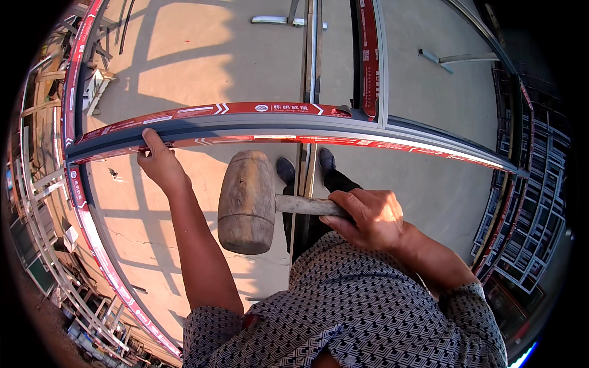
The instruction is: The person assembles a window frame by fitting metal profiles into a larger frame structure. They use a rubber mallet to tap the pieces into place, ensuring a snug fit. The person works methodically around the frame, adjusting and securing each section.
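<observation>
In my right hand (368, 219) is the handle of a wooden mallet (246, 202), my fingers wrapped round it. The mallet's worn barrel-shaped head hangs in front of my body, on the near side of a grey metal frame bar (245, 131) and apart from it. Red printed protective film (196, 112) covers the bar's sides. My left hand (161, 161) grips this bar near its left end, with the thumb on top and the fingers curled beneath, partly hidden. Close to that hand, the bar meets the frame's left side bar (72, 116).
Another red-filmed bar (371, 55) joins the crossbar from the far side. A long narrow rail (310, 55) runs below, between my shoes (327, 159). Metal stands (288, 21) rest on the concrete floor. Stacked frames (534, 202) lie at right, assorted lengths and scraps (52, 202) at left.
</observation>
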A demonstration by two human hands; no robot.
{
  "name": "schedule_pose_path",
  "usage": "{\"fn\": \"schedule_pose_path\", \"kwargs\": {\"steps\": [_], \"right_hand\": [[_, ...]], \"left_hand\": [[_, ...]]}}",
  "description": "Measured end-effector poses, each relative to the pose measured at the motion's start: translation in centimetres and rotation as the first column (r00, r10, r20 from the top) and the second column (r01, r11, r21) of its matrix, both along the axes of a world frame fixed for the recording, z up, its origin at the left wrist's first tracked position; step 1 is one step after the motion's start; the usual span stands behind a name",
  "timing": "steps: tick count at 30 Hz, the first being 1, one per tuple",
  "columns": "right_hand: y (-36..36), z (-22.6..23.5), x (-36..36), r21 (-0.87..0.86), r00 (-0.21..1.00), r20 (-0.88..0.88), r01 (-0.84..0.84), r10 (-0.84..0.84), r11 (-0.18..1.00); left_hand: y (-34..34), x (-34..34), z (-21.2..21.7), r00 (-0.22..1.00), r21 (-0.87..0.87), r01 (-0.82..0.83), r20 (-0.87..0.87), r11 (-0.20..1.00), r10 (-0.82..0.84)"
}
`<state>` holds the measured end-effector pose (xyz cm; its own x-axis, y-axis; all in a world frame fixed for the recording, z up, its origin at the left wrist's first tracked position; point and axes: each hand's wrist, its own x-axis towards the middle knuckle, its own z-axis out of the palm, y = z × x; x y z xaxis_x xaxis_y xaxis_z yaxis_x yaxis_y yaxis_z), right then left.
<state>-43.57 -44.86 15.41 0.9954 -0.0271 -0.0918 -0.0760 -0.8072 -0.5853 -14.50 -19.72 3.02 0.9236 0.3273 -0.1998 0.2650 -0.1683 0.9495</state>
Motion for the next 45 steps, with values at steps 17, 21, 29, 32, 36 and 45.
{"fn": "schedule_pose_path", "kwargs": {"steps": [17, 21, 29, 32, 36, 45], "right_hand": [[-11.7, 0.1, -11.5, 0.453, 0.759, -0.154, 0.623, -0.633, 0.637], [-15.9, -0.7, -12.3, 0.436, 0.598, -0.185, 0.761, -0.779, 0.48], [-20.7, -3.0, -13.0, 0.364, 0.451, -0.159, 0.854, -0.879, 0.372], [-21.5, -3.7, -13.6, 0.318, 0.508, -0.16, 0.838, -0.847, 0.443], [-21.7, -4.6, -14.0, 0.275, 0.557, -0.166, 0.819, -0.814, 0.504], [-21.3, -5.4, -13.9, 0.168, 0.567, -0.088, 0.819, -0.819, 0.549]], "left_hand": [[-4.3, -6.7, 2.1, 0.93, -0.341, 0.155, -0.265, 0.927, -0.253], [-6.1, -9.4, 1.3, 0.907, -0.431, 0.239, -0.22, 0.87, -0.358], [-10.9, -13.8, 1.1, 0.923, -0.525, 0.267, -0.103, 0.808, -0.371], [-11.0, -14.1, 1.1, 0.931, -0.529, 0.266, -0.075, 0.806, -0.357], [-10.7, -13.9, 0.5, 0.926, -0.558, 0.297, -0.031, 0.775, -0.377], [-10.4, -13.5, -0.1, 0.894, -0.588, 0.406, 0.094, 0.7, -0.439]]}}
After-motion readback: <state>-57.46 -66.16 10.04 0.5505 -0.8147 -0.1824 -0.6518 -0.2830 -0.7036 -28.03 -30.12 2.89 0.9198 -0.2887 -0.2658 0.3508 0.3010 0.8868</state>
